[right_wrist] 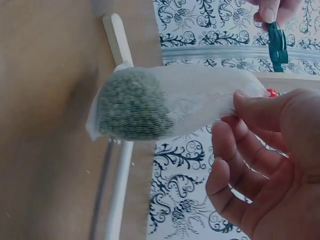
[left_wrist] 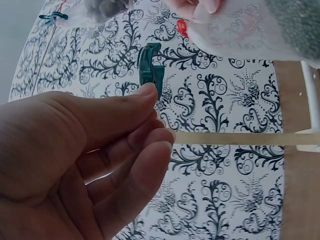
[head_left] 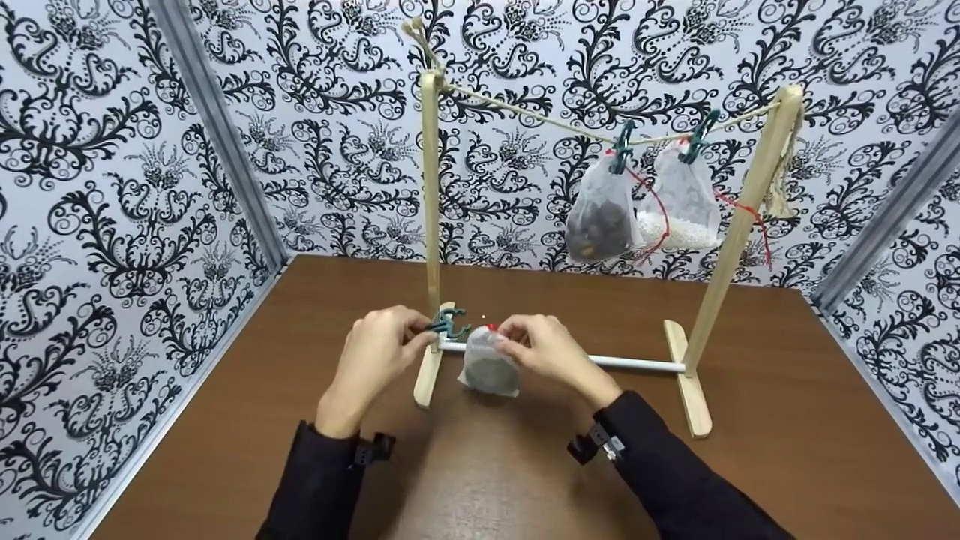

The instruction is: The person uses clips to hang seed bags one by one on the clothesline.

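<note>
My left hand [head_left: 379, 352] pinches a dark green clothespin [left_wrist: 151, 70] between thumb and fingertips, its far end pointing toward the bag. In my right hand [head_left: 544, 349], thumb and fingers grip the top of a white mesh bag [right_wrist: 200, 92] near its red tie [right_wrist: 271, 93]. Green, crumbly contents [right_wrist: 134, 105] fill the bag's lower end, which hangs down in front of the stand's white bar. Clothespin and bag are apart, a small gap between them. Both hands are above the table, near the stand's left post [head_left: 431, 195].
A wooden stand has a rope [head_left: 525, 112] strung between its left post and right post [head_left: 742, 225]. Two mesh bags, one with dark lumps [head_left: 600, 225] and one with white grains [head_left: 679, 229], hang there from green clothespins. A white bar [head_left: 637, 363] joins the feet above the brown table [head_left: 480, 465].
</note>
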{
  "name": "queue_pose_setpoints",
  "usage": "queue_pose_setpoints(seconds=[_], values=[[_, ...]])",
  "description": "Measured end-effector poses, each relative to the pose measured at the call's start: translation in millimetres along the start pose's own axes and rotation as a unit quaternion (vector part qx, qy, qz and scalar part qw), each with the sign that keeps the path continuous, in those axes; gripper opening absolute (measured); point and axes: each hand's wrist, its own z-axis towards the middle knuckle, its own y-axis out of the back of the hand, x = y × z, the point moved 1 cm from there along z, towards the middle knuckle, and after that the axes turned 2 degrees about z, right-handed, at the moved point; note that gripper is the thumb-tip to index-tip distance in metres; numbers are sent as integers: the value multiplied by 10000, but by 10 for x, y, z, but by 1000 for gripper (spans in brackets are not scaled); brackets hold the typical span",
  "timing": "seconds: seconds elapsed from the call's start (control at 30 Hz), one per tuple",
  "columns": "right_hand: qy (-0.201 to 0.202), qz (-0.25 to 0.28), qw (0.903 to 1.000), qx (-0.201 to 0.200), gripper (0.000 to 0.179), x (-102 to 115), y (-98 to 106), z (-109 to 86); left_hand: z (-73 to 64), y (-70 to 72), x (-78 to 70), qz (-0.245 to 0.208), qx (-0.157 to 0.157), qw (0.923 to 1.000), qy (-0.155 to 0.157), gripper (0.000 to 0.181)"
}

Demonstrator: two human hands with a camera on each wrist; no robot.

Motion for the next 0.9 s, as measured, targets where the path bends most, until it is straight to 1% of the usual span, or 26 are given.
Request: queue_pose_setpoints(seconds=[0.1,0.17,0.3,0.4,0.53,0.6,0.73,0.9], values=[[-69,157,9992,-372,10,46,95,21,66,75,-49,109,9,9999,-4,10],[-32,276,9972,-697,10,80,157,27,116,115,-80,201,-1,9998,-10,9],[125,537,9895,-1336,8,149,281,51,232,199,-157,416,-65,9991,-78,9],[144,811,9819,-1703,9,217,377,90,335,276,-228,644,-92,9976,-239,10],[93,1191,9723,-2007,13,320,503,160,475,362,-303,869,-108,9952,-431,10],[64,1311,9686,-2113,16,368,568,196,541,396,-340,909,-139,9947,-466,10],[-16,1625,9612,-2228,20,449,679,254,656,456,-423,928,-228,9942,-489,12],[-103,2242,9453,-2367,21,525,756,288,764,515,-509,832,-332,9950,-453,10]])
